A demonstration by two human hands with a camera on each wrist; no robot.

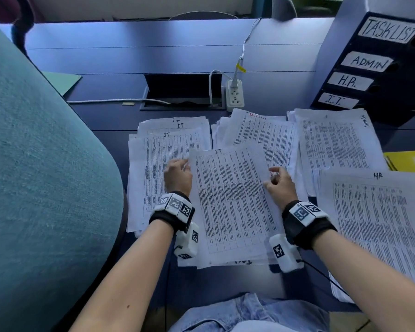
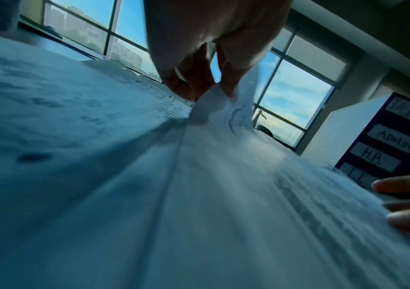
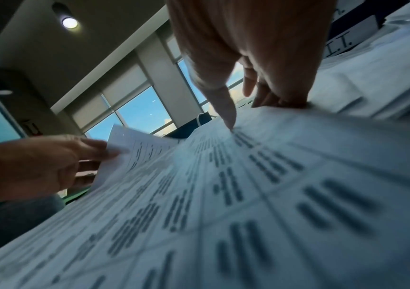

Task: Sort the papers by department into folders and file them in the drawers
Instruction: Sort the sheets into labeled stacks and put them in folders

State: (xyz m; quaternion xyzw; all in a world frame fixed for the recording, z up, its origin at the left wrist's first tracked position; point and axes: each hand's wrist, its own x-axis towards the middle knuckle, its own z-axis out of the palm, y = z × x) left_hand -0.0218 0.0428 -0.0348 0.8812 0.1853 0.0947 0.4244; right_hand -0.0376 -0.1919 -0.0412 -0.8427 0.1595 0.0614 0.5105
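Note:
Sorted piles of printed sheets lie on the dark blue desk: an IT pile at left, a Tasklist pile behind centre, an Admin pile and an HR pile at right. In the middle sits a stack whose top sheet is marked IT. My left hand pinches that sheet's left edge and lifts it, shown close in the left wrist view. My right hand holds the right edge, thumb on top and fingers curled at the edge. The drawer unit carries labels TASKLIST, ADMIN, H.R., I.T.
A teal chair back fills the left side. A yellow folder peeks out at right under the HR pile, and a green folder lies at far left. A power strip and cable hatch sit behind the piles.

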